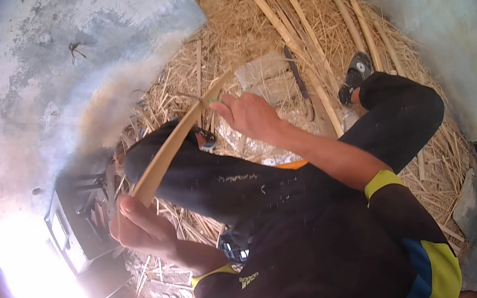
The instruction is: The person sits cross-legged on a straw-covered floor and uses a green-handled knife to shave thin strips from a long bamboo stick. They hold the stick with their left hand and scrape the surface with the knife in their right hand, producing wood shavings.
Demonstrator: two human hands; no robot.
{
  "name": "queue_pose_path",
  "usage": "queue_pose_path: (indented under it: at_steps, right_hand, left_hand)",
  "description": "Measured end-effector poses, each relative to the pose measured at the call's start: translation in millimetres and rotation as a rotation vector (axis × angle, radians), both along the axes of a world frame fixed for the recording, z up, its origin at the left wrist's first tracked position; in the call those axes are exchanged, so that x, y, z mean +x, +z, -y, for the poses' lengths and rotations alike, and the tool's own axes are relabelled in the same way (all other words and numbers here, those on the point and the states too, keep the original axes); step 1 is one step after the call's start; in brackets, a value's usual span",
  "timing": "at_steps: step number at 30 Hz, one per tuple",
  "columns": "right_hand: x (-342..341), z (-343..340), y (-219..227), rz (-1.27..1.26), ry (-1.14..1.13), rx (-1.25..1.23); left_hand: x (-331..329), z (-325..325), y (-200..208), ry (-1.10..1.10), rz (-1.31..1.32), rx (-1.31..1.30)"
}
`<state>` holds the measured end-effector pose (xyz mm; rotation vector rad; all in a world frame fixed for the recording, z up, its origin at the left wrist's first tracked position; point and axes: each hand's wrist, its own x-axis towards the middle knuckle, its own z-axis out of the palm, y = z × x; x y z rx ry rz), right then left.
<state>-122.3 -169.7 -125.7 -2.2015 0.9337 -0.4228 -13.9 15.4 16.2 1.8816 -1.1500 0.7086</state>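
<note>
A long, flat, pale strip of split wood or bamboo (161, 159) slants across my left thigh, rising away to the right. My left hand (141, 222) is closed on its near end, at the left. Farther up the strip, my right hand (251, 116) is closed around what looks like a small knife (197, 98). Only its thin dark end and a bit of green by the thumb show, lying against the strip; most of it is hidden by the fingers. Beyond my right hand, a long knife (295, 72) with a wooden handle lies by a flat stone block (264, 74).
Straw-like shavings (223, 3) cover the floor. Several long pale strips (298, 35) lie at the far right. Pale walls (440, 14) rise on both sides. A grey box-like object (80, 225) stands at the left in bright light. My legs (405, 105) are spread around the work.
</note>
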Motion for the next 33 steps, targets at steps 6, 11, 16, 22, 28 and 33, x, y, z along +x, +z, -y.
queue_pose_path:
  at_steps: [6,11,16,22,28,33]
  right_hand:
    - [-7.3,48.1,-40.3,-0.187,-0.038,0.024]
    - [2.8,45.6,-78.8,-0.119,-0.113,0.075]
    - [14.3,61.2,-62.0,-0.121,0.006,0.003]
    - [2.8,101.5,-120.7,-0.419,-0.194,0.093]
    - [9.0,78.4,-113.8,-0.174,-0.274,0.081]
    - [10.0,69.7,-80.1,0.194,-0.209,0.15]
  left_hand:
    - [10.1,3.4,-2.9,0.03,-0.024,-0.029]
    - [1.4,2.9,-4.5,0.083,-0.104,-0.043]
    - [4.3,-5.4,-4.1,0.101,-0.071,-0.008]
    - [7.1,-7.3,-4.1,0.216,0.023,0.059]
    - [4.4,1.8,-5.7,0.165,-0.185,-0.066]
    - [7.1,-0.3,-9.0,0.16,-0.171,-0.072]
